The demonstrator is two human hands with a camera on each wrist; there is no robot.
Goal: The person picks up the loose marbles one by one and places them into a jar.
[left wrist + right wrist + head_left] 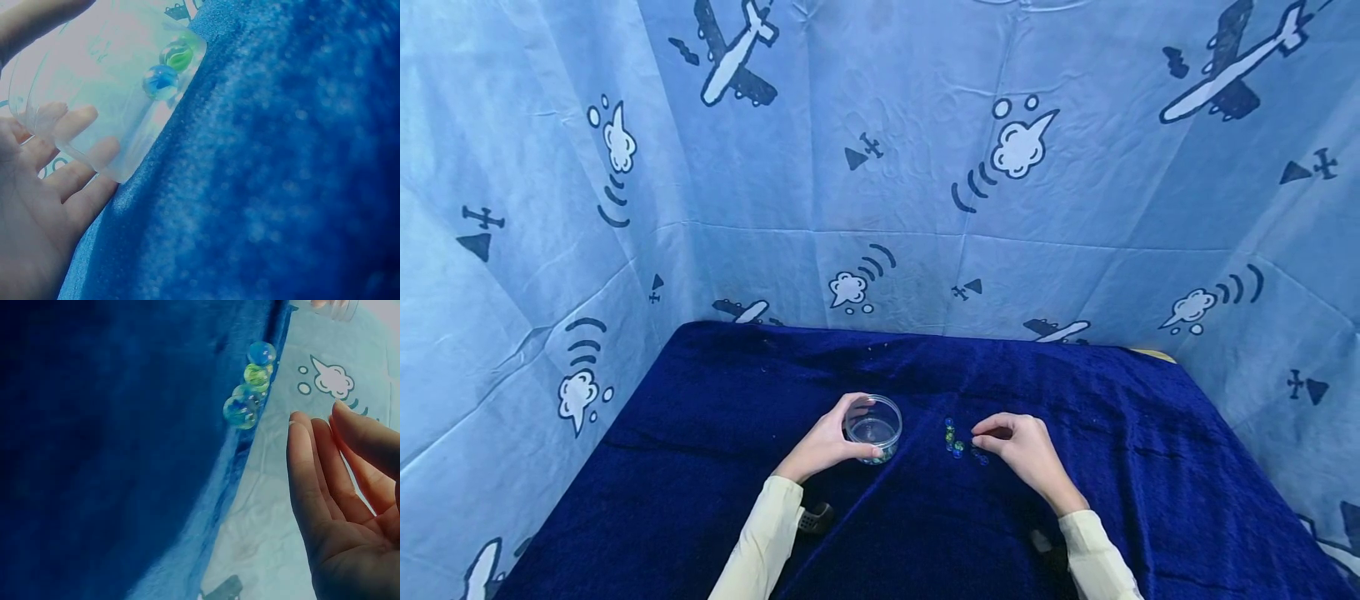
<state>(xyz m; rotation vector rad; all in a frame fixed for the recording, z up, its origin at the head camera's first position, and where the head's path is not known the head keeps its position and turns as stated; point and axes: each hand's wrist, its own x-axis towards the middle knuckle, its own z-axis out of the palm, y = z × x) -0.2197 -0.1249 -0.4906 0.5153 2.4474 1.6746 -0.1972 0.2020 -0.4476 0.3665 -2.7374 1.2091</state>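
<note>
My left hand (pixel 825 439) holds a clear round plastic jar (pixel 880 403) by its sides, fingers and thumb wrapped about it. The jar's mouth tips toward the head camera. Inside, near the bottom, lie a blue marble (pixel 160 82) and a green marble (pixel 177 56). To the right, several glass marbles (pixel 958 450) in blue and yellow-green rest on the dark blue cloth. My right hand (pixel 1024 450) is just beside them, thumb and fingertips close together. The right wrist view shows its fingers (pixel 301 469) fairly straight, with no marble visible between them.
A dark blue velvety cloth (pixel 700 500) with some creases covers the table. Light blue curtains (pixel 910 192) printed with airplanes and clouds hang behind it and at both sides. A yellowish patch (pixel 1153 356) shows at the table's far right edge.
</note>
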